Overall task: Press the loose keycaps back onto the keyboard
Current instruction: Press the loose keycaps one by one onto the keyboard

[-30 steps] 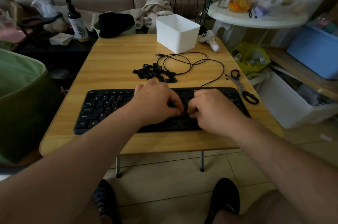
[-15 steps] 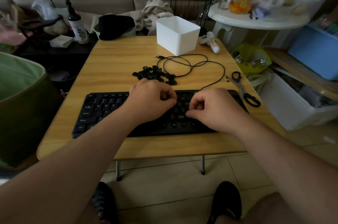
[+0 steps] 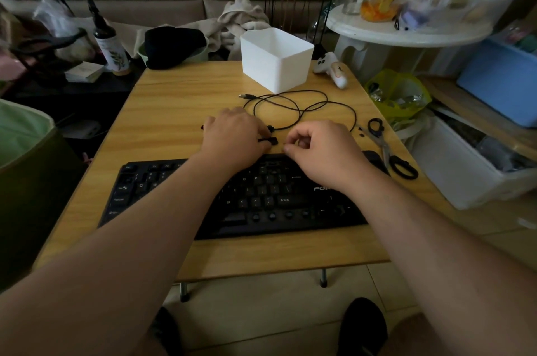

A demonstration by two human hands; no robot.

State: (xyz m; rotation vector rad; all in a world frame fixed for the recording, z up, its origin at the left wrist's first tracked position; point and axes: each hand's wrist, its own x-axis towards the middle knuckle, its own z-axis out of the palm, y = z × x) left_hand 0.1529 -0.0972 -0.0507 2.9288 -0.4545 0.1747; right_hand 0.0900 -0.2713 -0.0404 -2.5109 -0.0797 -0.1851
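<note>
A black keyboard [image 3: 261, 199] lies along the near side of a low wooden table [image 3: 174, 111]. Beyond it, my left hand [image 3: 235, 138] lies over the pile of loose black keycaps and hides most of them. Its curled fingers grip a long keycap [image 3: 268, 140], which sticks out at the fingertips. One stray keycap [image 3: 202, 127] peeks out to the left of the hand. My right hand [image 3: 322, 149] hovers over the keyboard's far edge. Its fingers are curled toward the thumb, and nothing shows between them.
The keyboard's black cable [image 3: 319, 103] coils behind the hands. Scissors [image 3: 389, 152] lie at the table's right edge, with a white box [image 3: 276, 62] and a white game controller [image 3: 331, 68] at the back. A spray bottle [image 3: 112, 48] stands at the back left. Bins crowd the floor on the right.
Both hands have left the keys and moved away from me. The left one now covers the keycap pile, and the right one has lifted to the keyboard's far edge.
</note>
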